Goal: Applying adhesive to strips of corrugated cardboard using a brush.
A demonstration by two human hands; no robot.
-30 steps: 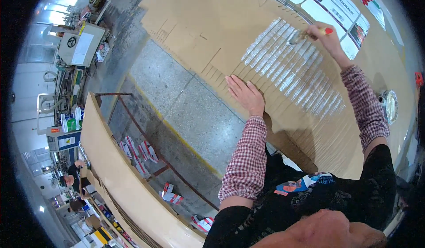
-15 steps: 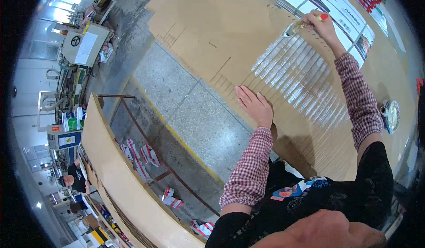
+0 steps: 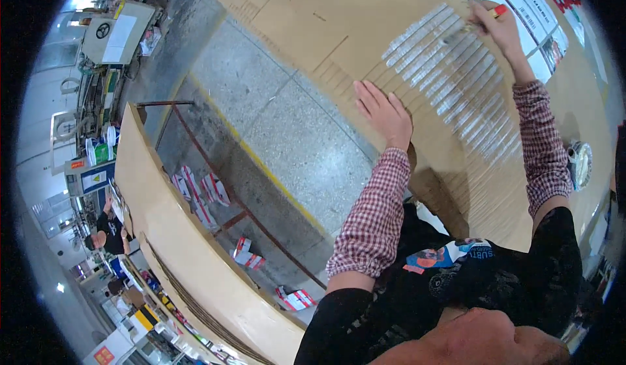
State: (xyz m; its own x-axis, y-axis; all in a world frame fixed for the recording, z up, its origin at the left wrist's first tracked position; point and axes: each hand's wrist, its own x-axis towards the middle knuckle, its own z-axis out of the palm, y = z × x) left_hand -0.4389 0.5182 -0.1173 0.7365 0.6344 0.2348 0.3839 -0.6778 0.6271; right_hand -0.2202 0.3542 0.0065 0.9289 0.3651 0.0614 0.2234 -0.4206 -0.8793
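My right hand [image 3: 499, 29] is closed around a glue brush [image 3: 462, 34] whose handle ends in a red tip. The bristles, smeared by motion, touch a row of overlapping cardboard strips [image 3: 450, 72] coated in streaks of wet white glue. My left hand [image 3: 389, 114] lies palm down on the brown cardboard beside the strips' left edge, fingers stretched out and holding nothing. To the right of my right forearm stands a small round pot [image 3: 579, 165] with a pale rim.
A strapped stack of printed white sheets [image 3: 531, 16] lies beyond my right hand. On the left stands a tan-topped table [image 3: 169, 208] with a rusty frame [image 3: 215, 176]; red-and-white cartons [image 3: 248, 254] lie below it. Another person [image 3: 109, 234] stands farther left, near machinery.
The brush has moved nearer and rightward across the strips, from their far corner. My left hand stays on the same spot of cardboard. The whole view has shifted slightly.
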